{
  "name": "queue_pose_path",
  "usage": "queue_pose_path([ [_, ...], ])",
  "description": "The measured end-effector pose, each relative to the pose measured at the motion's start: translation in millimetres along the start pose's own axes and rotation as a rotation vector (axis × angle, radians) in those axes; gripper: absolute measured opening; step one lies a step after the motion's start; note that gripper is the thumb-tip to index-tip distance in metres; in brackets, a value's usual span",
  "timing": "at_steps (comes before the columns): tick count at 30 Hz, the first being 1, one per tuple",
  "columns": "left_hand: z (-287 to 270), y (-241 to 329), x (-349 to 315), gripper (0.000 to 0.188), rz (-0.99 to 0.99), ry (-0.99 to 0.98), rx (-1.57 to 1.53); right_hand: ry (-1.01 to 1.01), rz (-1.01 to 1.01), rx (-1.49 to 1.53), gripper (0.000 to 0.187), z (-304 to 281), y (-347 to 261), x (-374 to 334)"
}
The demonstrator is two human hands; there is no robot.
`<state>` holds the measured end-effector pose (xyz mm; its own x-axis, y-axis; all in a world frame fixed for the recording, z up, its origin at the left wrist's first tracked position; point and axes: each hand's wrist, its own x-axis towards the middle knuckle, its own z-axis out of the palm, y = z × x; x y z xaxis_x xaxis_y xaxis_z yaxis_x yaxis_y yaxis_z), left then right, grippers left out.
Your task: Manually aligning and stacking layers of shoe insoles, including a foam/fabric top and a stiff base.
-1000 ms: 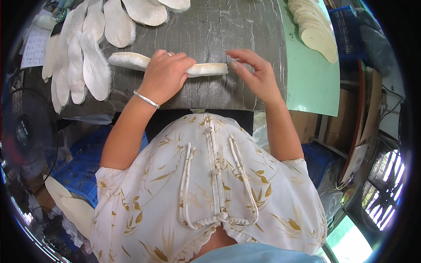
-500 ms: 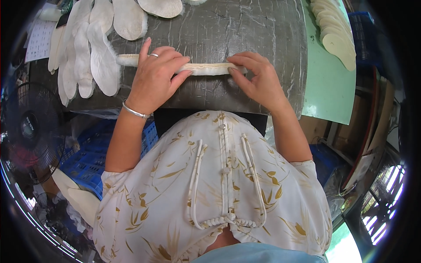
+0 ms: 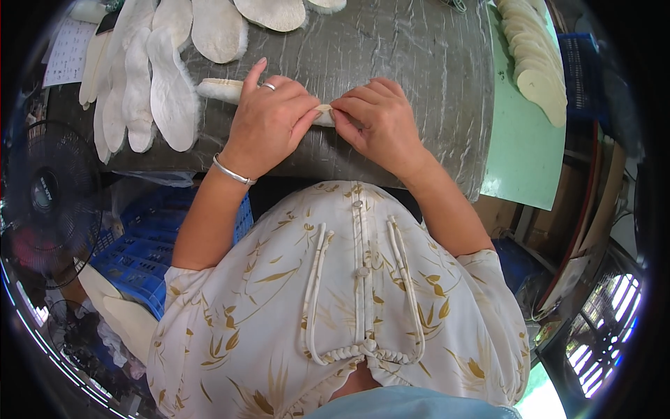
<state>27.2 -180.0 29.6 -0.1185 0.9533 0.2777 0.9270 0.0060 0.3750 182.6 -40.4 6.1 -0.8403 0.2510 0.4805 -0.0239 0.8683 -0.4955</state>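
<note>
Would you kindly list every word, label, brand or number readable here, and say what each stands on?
Black fan, left: light lettering on its hub, which I won't copy out.
Paper sheet, upper left: rows of marks, too small to read.
Fleecy white piece in the left hand and right hand: no lettering visible.

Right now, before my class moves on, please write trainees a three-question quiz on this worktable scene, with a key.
1. True or false: the left hand and the right hand both touch the same fleecy white piece.

2. Which wrist wears the silver bracelet?
a) left
b) right
c) both

3. Fill the gap: the overlapping pale cut-outs on the person's right lie on a ____ surface.

Key:
1. True
2. a
3. green
</note>
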Motion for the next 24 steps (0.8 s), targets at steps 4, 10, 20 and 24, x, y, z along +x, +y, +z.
queue_pose_path([
  [4,-3,0,-3,0.024,-0.002,-0.036,-0.017,0.007,0.038,-0.003,0.009,4,-4,-2],
  [10,-35,-27,-13,0.044,-0.101,-0.002,0.085,-0.010,0.040,-0.015,0.007,-2,-2,-5],
  [20,-32,-28,-11,0.021,-0.077,-0.045,-0.056,0.044,0.053,-0.051,0.015,9,-15,10],
  [24,-20,-21,-10,0.019,-0.064,-0.020,-0.088,-0.028,0.029,0.049,0.023,10,-11,3],
])
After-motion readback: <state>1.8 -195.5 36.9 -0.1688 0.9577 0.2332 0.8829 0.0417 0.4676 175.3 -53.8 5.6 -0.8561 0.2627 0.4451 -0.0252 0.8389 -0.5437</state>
